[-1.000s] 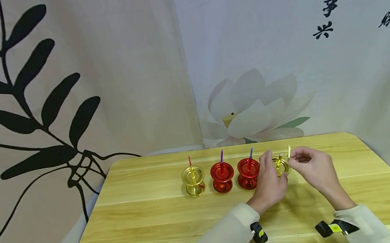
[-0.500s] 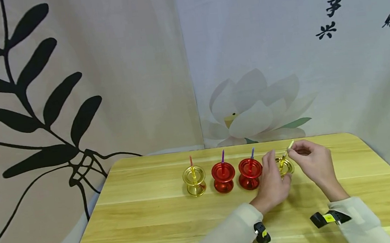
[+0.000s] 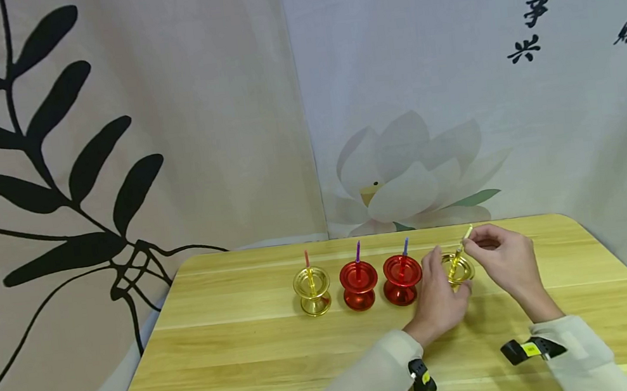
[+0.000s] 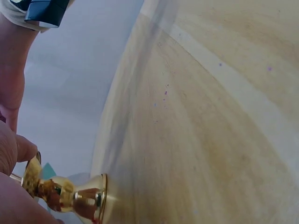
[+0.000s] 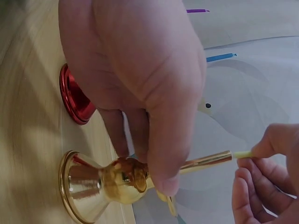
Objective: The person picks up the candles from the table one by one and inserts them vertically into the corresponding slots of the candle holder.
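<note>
My left hand [image 3: 439, 300] grips the dish of a gold candle holder [image 3: 462, 277] at the right end of a row. The thumb lies on the near rim. In the left wrist view, the gold holder [image 4: 60, 192] stands with its foot at the wooden tabletop. My right hand [image 3: 505, 259] pinches a thin pale-yellow candle [image 3: 468, 231] between thumb and fingers. Seen from the right wrist, the yellow candle [image 5: 242, 154] meets the mouth of the holder's gold tube [image 5: 208, 162], in line with it. How deep it sits is hidden. Candle and tube lean right in the head view.
To the left stand a red holder [image 3: 399, 289] with a blue candle [image 3: 405, 246], another red holder [image 3: 359, 292] with a purple candle [image 3: 357, 251], and a gold holder [image 3: 314, 300] with a red candle [image 3: 307, 259]. A printed curtain [image 3: 227, 134] hangs behind the table [image 3: 238, 356].
The yellow candle, upright and just right of the gold tube a second ago, has come onto the tube's mouth, tilted right. Over the last half second, both hands have barely moved.
</note>
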Tool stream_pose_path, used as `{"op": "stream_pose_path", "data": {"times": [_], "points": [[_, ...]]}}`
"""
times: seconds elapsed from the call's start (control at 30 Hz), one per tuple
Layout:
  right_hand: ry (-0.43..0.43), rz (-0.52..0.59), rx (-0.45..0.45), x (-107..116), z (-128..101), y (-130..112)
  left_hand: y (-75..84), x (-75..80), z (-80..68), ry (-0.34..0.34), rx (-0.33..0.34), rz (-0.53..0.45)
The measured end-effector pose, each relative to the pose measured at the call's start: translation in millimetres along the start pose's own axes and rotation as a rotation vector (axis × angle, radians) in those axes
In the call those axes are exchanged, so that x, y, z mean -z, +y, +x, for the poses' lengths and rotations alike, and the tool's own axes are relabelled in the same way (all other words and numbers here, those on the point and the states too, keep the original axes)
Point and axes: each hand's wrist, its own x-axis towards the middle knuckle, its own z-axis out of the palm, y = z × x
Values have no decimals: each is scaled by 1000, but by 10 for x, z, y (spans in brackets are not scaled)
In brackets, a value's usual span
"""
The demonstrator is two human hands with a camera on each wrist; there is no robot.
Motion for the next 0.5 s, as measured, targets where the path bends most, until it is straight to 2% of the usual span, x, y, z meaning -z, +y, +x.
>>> {"op": "stream_pose_path", "data": {"times": [0.17,0.5], "points": [[2,1,14,7,12,-6,-6,-4,1,12,40,-33],[-12,4,28,5,17,-1,-32,-5,-10,7,70,-112]]}}
